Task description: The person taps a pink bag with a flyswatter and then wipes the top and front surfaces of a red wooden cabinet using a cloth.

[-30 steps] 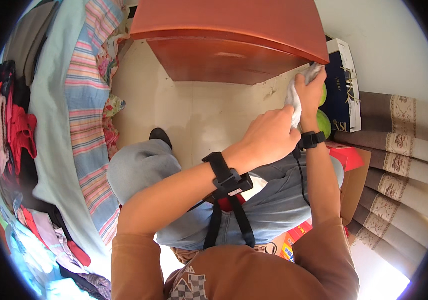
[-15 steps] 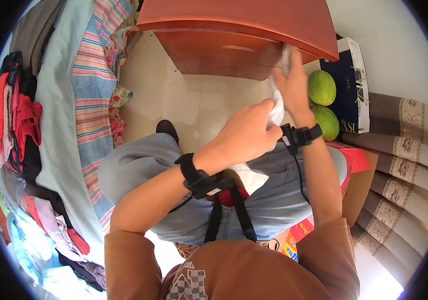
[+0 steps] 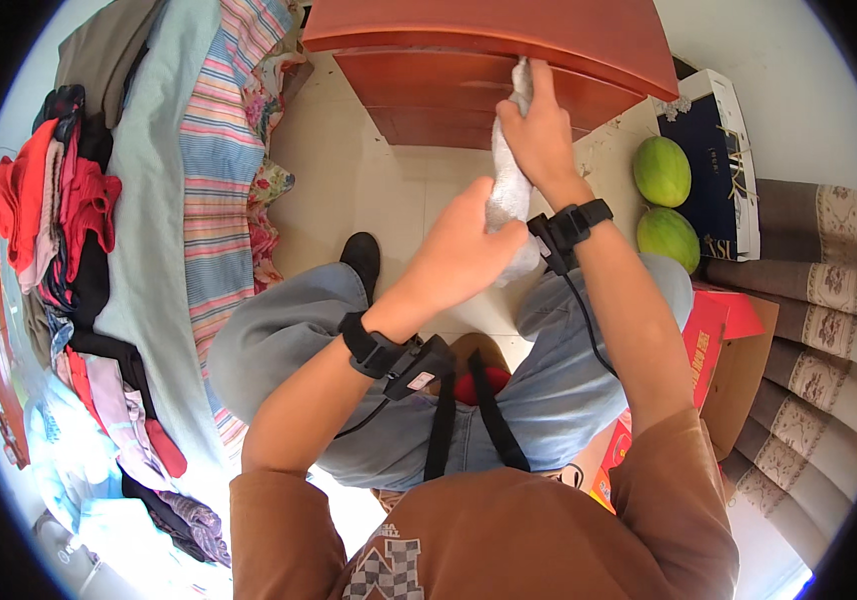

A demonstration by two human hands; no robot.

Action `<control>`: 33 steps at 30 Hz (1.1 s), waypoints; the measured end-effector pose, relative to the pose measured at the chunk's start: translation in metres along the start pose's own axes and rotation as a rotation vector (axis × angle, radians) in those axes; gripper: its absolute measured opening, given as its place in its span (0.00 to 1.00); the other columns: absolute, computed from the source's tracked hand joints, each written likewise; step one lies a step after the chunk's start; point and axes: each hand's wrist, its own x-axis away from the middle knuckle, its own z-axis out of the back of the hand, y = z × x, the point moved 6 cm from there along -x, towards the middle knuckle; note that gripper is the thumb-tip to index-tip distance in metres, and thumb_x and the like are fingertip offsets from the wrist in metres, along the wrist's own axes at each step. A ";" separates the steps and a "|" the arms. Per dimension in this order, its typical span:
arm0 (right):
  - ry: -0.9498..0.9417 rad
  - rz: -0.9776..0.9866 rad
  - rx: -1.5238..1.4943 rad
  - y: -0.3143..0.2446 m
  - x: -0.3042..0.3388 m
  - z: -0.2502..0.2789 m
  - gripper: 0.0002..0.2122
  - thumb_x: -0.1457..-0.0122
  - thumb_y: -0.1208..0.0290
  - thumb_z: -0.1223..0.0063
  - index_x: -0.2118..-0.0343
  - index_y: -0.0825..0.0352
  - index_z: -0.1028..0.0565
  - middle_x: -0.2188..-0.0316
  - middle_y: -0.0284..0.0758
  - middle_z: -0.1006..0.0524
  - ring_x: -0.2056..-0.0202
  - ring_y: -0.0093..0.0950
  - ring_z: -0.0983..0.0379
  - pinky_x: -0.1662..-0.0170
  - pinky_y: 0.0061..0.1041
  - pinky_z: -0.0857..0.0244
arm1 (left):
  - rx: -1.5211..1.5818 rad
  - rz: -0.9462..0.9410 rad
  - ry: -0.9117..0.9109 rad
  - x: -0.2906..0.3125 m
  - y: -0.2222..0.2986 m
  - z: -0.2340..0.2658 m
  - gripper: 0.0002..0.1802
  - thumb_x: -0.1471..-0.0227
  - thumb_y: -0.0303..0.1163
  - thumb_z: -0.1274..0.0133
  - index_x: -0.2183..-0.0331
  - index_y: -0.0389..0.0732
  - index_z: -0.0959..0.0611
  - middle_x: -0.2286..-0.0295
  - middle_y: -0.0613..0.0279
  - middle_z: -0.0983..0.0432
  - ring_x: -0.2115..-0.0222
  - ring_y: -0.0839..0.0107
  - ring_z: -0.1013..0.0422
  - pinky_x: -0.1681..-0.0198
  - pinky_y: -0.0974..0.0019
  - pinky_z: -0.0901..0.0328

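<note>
A long, whitish-grey cloth (image 3: 511, 185) stretches between my two hands. My right hand (image 3: 543, 140) grips its upper end and presses it against the front of a reddish-brown wooden cabinet (image 3: 419, 82), just beneath the overhanging top. The index finger points forward along the cloth. Lower down, my left hand (image 3: 461, 240) is closed around the trailing part of the same cloth, whose loose end hangs below the fingers over the floor. Both wrists wear black straps with small boxes and cables.
Two watermelons (image 3: 663, 172) lie right of the cabinet, beside a dark blue and white box (image 3: 711, 165). A red carton (image 3: 714, 335) stands near my right knee, by patterned curtains (image 3: 799, 330). At left are a striped bed cover (image 3: 219, 170) and piled clothes (image 3: 59, 220).
My right hand has slid left along the cabinet front with the cloth. My left hand has moved left with it, still gripping the cloth. The view has shifted slightly.
</note>
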 end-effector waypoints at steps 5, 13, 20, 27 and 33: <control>0.023 0.018 0.017 0.002 -0.001 -0.009 0.31 0.49 0.68 0.53 0.40 0.57 0.47 0.67 0.54 0.25 0.63 0.54 0.29 0.56 0.45 0.36 | 0.129 0.169 -0.068 0.014 -0.011 0.010 0.18 0.52 0.31 0.49 0.59 0.33 0.29 0.68 0.62 0.28 0.69 0.76 0.31 0.67 0.71 0.35; -0.195 0.082 -0.019 -0.027 -0.004 -0.038 0.31 0.49 0.70 0.54 0.40 0.61 0.46 0.55 0.56 0.30 0.53 0.51 0.33 0.50 0.37 0.39 | 0.262 0.127 0.042 0.024 -0.015 0.035 0.17 0.54 0.29 0.51 0.61 0.32 0.29 0.70 0.58 0.28 0.72 0.74 0.30 0.70 0.69 0.34; -0.162 0.222 -0.003 -0.040 -0.013 -0.061 0.29 0.50 0.69 0.53 0.41 0.58 0.42 0.57 0.52 0.28 0.54 0.50 0.33 0.49 0.38 0.39 | 0.271 0.097 0.080 0.026 -0.018 0.049 0.15 0.54 0.29 0.50 0.63 0.32 0.30 0.71 0.59 0.29 0.72 0.74 0.31 0.69 0.68 0.34; -0.226 0.332 0.010 -0.058 -0.021 -0.090 0.29 0.50 0.67 0.52 0.41 0.54 0.40 0.60 0.50 0.25 0.59 0.50 0.30 0.52 0.41 0.37 | 0.237 0.085 0.131 0.028 -0.028 0.061 0.17 0.55 0.29 0.51 0.61 0.33 0.31 0.71 0.57 0.29 0.73 0.72 0.31 0.70 0.66 0.35; -0.312 0.381 0.055 -0.078 -0.027 -0.110 0.28 0.49 0.66 0.54 0.42 0.53 0.40 0.60 0.49 0.25 0.59 0.49 0.30 0.52 0.41 0.37 | 0.229 0.178 0.206 0.033 -0.037 0.075 0.21 0.54 0.26 0.51 0.55 0.34 0.31 0.64 0.60 0.29 0.64 0.75 0.32 0.61 0.71 0.36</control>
